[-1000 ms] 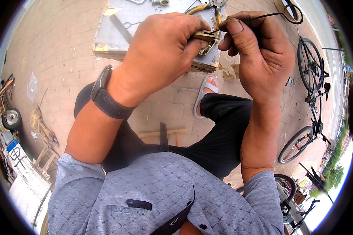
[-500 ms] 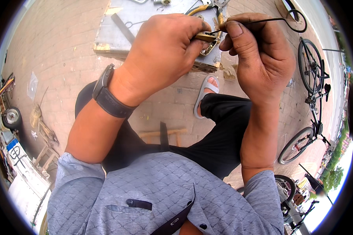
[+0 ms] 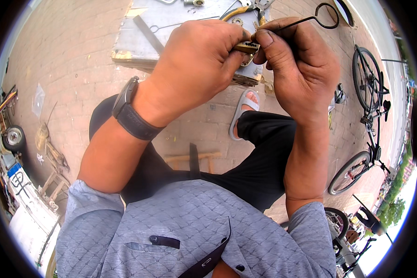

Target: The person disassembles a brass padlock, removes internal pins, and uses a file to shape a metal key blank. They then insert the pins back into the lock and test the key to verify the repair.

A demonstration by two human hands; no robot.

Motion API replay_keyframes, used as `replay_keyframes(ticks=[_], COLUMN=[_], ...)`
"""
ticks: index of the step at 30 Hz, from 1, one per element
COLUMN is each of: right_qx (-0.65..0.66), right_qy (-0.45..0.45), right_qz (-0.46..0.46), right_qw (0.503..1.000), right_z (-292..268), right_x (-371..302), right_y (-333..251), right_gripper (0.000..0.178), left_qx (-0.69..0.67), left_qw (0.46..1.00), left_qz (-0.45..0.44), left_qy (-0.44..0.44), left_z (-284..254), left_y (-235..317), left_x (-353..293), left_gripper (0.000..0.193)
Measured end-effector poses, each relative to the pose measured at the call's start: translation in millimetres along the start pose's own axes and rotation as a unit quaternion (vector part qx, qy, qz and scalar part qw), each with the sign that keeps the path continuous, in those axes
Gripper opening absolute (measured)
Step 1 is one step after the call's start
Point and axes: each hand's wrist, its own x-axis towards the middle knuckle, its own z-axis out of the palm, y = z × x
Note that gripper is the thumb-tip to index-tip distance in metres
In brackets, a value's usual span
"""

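My left hand [image 3: 199, 60] pinches a small brass lock cylinder [image 3: 246, 47] with a row of dark holes on its upper face. A black wire rod [image 3: 301, 23], bent into a loop at its far end, is gripped between the thumb and fingers of my right hand [image 3: 296, 65]. The fingertips of that hand are right beside the cylinder, and they hide the rod's working tip. Whether the tip enters a hole I cannot tell. Just beyond my hands, yellow-handled pliers [image 3: 236, 13] lie on a grey-topped work table [image 3: 136, 44].
On the table are a flat metal strip [image 3: 148, 33], a thin looped wire [image 3: 185, 23] and a small toothed wheel [image 3: 237, 21]. Below, my sandalled foot [image 3: 245, 109] stands on the brick paving. Bicycles [image 3: 368, 78] are parked at the right, and a wooden frame [image 3: 55, 180] lies at the left.
My right hand has moved slightly left, closer to the cylinder, and the looped end of the rod has shifted left and upward. My left hand has shifted slightly, still holding the cylinder.
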Motion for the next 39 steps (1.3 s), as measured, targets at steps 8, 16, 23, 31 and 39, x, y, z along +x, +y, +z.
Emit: replay_keyframes(ticks=[8,16,23,31,39], right_qx=[0.011,-0.048,-0.038,-0.051,0.012], right_qy=[0.001,-0.058,-0.151,-0.155,-0.145], right_qz=[0.013,-0.023,-0.058,-0.026,-0.001], right_qw=[1.000,0.997,0.986,0.986,0.989], right_z=[5.7,-12.9,-8.1,0.4,7.1], right_x=[1.5,0.3,-9.8,-19.6,-27.9], right_y=[-3.7,4.3,0.2,-2.4,1.8], right_gripper=[0.011,0.017,0.005,0.015,0.013], left_qx=[-0.046,-0.110,-0.136,-0.134,-0.133], left_qw=[0.998,0.991,0.978,0.970,0.972], left_qz=[-0.029,-0.055,-0.078,-0.070,-0.057], left_qy=[-0.020,-0.061,-0.139,-0.188,-0.186], left_z=[-7.9,-32.1,-43.6,-47.6,-45.2], left_y=[-0.2,1.4,6.9,5.7,2.8], left_x=[0.2,1.7,-4.0,-7.0,-10.7], left_gripper=[0.021,0.025,0.029,0.028,0.026])
